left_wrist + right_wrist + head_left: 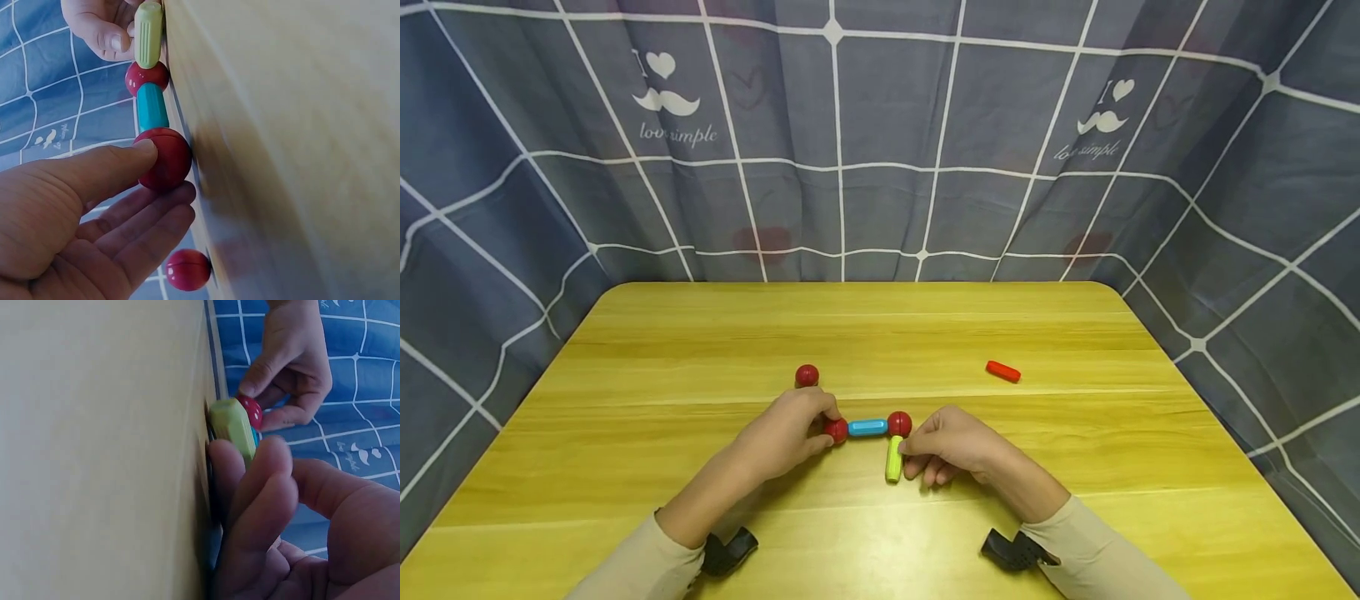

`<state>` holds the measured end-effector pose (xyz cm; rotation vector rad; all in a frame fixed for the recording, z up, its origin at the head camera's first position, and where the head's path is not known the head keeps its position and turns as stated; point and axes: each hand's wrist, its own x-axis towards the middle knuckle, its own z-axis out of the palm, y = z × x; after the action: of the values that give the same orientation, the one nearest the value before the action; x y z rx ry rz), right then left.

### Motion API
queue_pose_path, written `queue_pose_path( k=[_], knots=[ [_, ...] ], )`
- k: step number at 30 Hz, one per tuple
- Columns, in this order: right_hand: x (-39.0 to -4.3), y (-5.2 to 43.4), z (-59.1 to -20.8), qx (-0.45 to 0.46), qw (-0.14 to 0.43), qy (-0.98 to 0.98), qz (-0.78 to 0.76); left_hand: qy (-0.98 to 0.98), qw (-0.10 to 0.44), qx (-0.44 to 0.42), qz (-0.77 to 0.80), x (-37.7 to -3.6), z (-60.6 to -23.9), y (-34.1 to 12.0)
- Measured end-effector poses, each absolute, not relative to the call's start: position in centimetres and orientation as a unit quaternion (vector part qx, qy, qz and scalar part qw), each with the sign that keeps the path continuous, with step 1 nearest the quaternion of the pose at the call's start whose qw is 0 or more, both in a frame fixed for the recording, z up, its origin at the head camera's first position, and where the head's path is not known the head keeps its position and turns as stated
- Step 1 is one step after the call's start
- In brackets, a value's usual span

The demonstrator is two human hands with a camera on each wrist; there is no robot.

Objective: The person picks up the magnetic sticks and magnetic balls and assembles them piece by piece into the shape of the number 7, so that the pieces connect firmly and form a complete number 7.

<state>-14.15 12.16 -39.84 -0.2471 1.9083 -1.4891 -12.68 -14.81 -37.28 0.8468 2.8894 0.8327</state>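
My left hand (786, 433) pinches a red ball (165, 159) between thumb and fingers. From it a short blue rod (868, 428) runs right to a second red ball (899, 423). A yellow-green rod (893, 460) points from that second ball toward me. Close along its right side is my right hand (958, 446), fingers loosely bent, the thumb tip by the ball end. In the left wrist view, no finger wraps the near side of the yellow-green rod. My right fingers hide the ball joint in the right wrist view.
A loose red ball (807, 376) lies beyond my left hand. Farther back on the right is a red rod (1003, 372). The wooden table (700, 333) ends at a grey checked curtain (880, 208), which also hangs along both sides.
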Motion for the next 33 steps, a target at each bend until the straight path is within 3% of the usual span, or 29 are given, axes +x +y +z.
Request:
queue_pose_path(
  k=[11, 22, 26, 33],
  knots=[
    [-16.6, 14.4, -38.6, -0.085, 0.199, 0.831, -0.512, 0.923, 0.01, 0.269, 0.274, -12.8, -37.2, -15.0],
    [-19.3, 18.5, -38.0, -0.101, -0.019, 0.939, -0.327, 0.921, 0.009, 0.266, 0.283, -12.8, -37.4, -14.8],
    [-20.1, 19.7, -38.1, -0.09, -0.045, 0.949, -0.299, 0.92, 0.005, 0.269, 0.284, -12.8, -37.4, -14.8],
    [-20.7, 20.8, -38.8, -0.098, -0.033, 0.965, -0.241, 0.919, -0.002, 0.273, 0.286, -12.8, -37.6, -14.9]
  ],
)
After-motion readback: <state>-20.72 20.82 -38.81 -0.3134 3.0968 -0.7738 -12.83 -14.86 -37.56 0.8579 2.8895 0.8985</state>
